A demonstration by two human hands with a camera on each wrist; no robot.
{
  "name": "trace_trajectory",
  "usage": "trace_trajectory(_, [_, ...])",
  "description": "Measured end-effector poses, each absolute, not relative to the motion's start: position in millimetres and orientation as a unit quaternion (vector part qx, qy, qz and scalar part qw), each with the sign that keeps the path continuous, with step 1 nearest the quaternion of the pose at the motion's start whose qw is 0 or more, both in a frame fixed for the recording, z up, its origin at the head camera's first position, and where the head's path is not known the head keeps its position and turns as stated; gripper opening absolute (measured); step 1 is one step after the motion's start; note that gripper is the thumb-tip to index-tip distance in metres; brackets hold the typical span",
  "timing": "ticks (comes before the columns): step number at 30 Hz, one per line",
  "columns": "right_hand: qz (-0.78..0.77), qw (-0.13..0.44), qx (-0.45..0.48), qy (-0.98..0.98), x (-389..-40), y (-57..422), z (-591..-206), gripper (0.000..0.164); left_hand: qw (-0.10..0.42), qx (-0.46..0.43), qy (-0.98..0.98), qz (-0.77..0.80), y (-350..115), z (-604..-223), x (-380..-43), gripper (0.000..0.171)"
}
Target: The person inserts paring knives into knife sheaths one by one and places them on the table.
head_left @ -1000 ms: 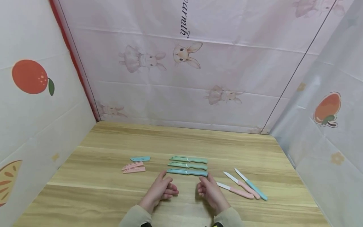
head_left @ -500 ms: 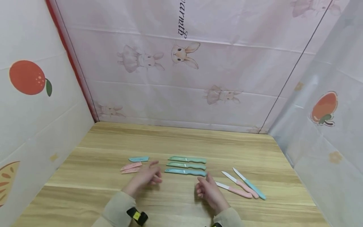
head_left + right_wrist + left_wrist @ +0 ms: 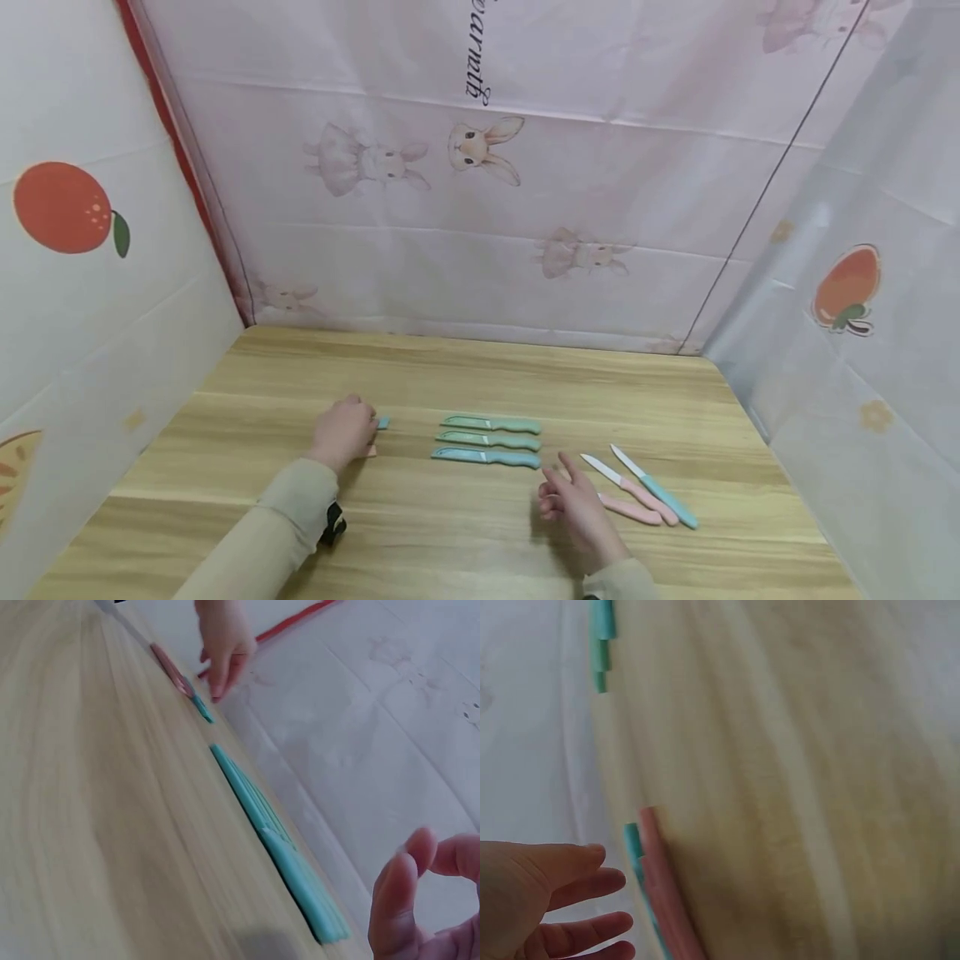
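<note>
My left hand (image 3: pixel 345 429) hovers over the loose knife sheaths at the left and hides most of them in the head view. Only the end of a blue sheath (image 3: pixel 383 423) and a bit of a pink sheath (image 3: pixel 371 451) show there. The left wrist view has the fingers spread apart with nothing between them, beside the pink sheaths (image 3: pixel 667 900). Two green sheathed knives (image 3: pixel 491 425) and a blue sheathed knife (image 3: pixel 486 457) lie in a row at the middle. My right hand (image 3: pixel 577 508), loosely curled and holding nothing, overlaps the blade of a pink knife (image 3: pixel 633 509).
Right of that hand lie another pink knife (image 3: pixel 651 500) and a blue knife (image 3: pixel 667 500), blades bare. All rest on a wooden table (image 3: pixel 450 533). Printed curtains (image 3: pixel 420 275) stand along its back and both sides.
My left hand has moved left and away from me, from in front of the sheathed knives to over the loose sheaths. The right hand has shifted slightly right, nearer the bare knives.
</note>
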State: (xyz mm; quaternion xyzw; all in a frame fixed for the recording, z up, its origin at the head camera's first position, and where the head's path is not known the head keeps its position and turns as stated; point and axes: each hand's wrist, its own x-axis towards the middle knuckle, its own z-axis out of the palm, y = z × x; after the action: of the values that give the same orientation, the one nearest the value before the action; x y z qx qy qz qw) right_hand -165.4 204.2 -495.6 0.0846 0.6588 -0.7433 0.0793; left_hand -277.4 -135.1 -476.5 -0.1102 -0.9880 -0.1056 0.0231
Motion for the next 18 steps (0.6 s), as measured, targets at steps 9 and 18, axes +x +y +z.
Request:
trace_trajectory(9, [-0.709,0.022,0.113,0.695,-165,235,-492,0.047,0.012,-0.115,-0.990,-0.080,-128,-484,-285,0.014])
trace_trajectory(18, [-0.455,-0.083,0.181,0.868,-155,317,-485,0.040,0.111,-0.126,-0.973,-0.160,-112,-476,-280,0.027])
